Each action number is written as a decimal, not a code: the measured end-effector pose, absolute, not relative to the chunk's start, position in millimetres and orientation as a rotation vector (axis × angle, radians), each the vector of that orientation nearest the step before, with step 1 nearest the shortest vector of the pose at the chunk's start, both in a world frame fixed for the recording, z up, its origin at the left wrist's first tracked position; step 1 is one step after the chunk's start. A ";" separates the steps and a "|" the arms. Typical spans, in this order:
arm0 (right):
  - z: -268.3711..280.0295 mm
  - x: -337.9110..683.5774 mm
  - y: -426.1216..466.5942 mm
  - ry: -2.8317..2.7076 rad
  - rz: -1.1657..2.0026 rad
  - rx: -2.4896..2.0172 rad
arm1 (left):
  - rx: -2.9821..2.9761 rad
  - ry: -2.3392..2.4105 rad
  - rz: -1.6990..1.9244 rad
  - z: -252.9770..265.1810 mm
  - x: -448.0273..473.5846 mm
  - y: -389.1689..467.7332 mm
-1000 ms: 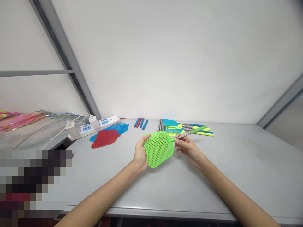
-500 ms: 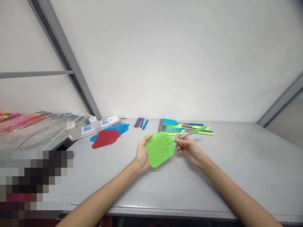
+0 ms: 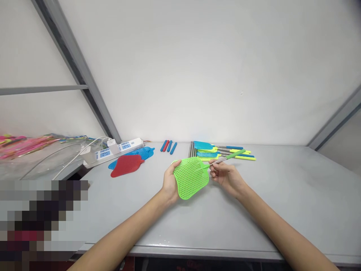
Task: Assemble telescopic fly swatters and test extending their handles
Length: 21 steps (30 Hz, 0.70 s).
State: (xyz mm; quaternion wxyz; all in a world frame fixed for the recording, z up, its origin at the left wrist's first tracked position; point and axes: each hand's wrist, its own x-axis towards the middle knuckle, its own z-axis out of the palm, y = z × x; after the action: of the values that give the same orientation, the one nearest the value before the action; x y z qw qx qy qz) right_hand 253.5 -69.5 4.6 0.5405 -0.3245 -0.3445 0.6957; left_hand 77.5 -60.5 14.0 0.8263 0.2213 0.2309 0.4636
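Above mid-table, toward the front edge: green swatter in both hands

Head view, the only one. Left hand (image 3: 170,184) clamped on the left side of the green swatter head (image 3: 192,178), thumb over the rim. Right hand (image 3: 225,177) has thumb and fingers pinched on the metal rod (image 3: 222,160) by the neck; green grip (image 3: 236,153) points rightward to the far edge. All held tilted above the table (image 3: 296,188). Fingers cover the joint, can't tell if seated.

Judgement: looks like working rod at neck. Best with rod in line, left hold closer to the neck so the mesh doesn't flex, right hand pushing or twisting straight, no side bend.

Most room: toward the right and front edges. Tight side: the far edge, with blue and yellow swatters (image 3: 203,146) and loose rods (image 3: 193,149) behind the work, easy to knock. Short grips (image 3: 173,148) left of those; red swatter head (image 3: 126,165) overlaps blue heads (image 3: 145,151) near the far left corner.
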 end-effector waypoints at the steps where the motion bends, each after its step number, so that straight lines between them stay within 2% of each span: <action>1: 4.6 253.4 -69.5 -0.816 1.651 -0.760 | 0.472 0.493 0.985 14.3 77.4 -60.5; 17: 6.0 256.5 -67.3 -0.755 1.592 -0.836 | 0.563 0.488 0.980 11.8 79.7 -59.8; 21: 5.8 265.0 -61.9 -0.684 1.511 -0.847 | 0.646 0.508 1.082 13.5 74.3 -54.5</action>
State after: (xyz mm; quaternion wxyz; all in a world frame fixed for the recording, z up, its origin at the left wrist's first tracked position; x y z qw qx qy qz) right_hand 265.0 -61.9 5.8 0.5967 -0.3651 -0.2948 0.6509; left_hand 74.3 -54.5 13.5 0.7781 0.2988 0.2347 0.5002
